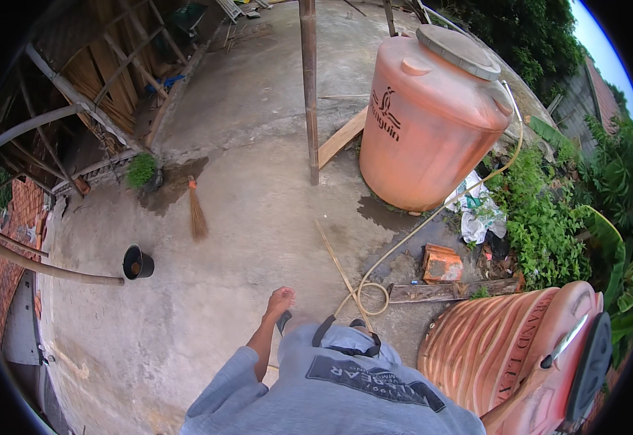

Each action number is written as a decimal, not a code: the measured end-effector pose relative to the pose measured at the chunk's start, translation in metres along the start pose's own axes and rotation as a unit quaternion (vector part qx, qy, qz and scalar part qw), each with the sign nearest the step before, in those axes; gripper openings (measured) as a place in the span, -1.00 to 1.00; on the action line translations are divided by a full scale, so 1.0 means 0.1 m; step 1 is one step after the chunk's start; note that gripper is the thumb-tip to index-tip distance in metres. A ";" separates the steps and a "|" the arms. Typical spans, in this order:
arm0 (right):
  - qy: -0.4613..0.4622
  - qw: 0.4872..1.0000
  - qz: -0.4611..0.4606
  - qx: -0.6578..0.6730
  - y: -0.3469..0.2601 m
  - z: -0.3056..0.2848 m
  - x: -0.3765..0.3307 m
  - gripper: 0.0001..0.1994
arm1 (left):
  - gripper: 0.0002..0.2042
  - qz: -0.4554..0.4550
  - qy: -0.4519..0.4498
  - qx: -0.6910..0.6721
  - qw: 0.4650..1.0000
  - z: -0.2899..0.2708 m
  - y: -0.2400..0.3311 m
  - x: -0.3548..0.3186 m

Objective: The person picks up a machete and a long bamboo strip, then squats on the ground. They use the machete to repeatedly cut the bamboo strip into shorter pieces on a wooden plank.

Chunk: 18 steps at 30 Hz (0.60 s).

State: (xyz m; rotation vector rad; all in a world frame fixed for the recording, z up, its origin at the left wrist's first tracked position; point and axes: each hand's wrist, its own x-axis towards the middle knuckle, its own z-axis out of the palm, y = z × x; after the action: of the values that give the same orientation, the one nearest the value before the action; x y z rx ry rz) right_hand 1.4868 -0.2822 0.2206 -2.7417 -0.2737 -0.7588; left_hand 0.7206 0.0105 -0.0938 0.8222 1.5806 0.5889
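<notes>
My left hand (281, 299) hangs in front of my body over the concrete, its fingers loosely bent and nothing visible in it. A dark patch, probably footwear, shows just below it. On the right, my right forearm stretches out in front of a ribbed orange water tank (487, 344). My right hand (545, 372) is closed around the dark handle of a knife (567, 341), whose pale blade points up and to the right, across the tank's top. Hand and tank are close in colour, so the separate fingers are hard to make out.
A larger orange water tank (432, 123) stands ahead right, by a bamboo pole (309, 87). A hose (410, 233) loops near my feet, beside a wooden plank (454, 290) and bricks (442, 263). Leftward are a broom (197, 214), a black bucket (137, 262) and a potted plant (141, 171).
</notes>
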 end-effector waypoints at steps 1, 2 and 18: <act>-0.027 0.999 0.017 0.044 -0.21 0.12 -0.35 -0.54 | -0.74 -0.030 -0.002 0.018 0.999 -0.11 -0.22 -0.07; -0.052 0.994 0.028 0.090 -0.36 0.27 -0.77 -0.54 | -0.72 -0.070 -0.003 0.039 0.997 -0.15 -0.38 -0.16; -0.569 0.601 -0.509 0.236 -4.49 -0.50 -6.14 -0.58 | -0.45 0.578 0.370 -0.127 0.716 -3.41 2.70 -2.59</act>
State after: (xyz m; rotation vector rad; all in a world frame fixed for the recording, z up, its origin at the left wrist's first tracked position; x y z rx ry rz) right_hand 0.8305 0.0594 0.0367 -1.8652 -1.9949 0.9720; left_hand 0.4473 0.0017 0.3328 1.4335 1.4114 2.2262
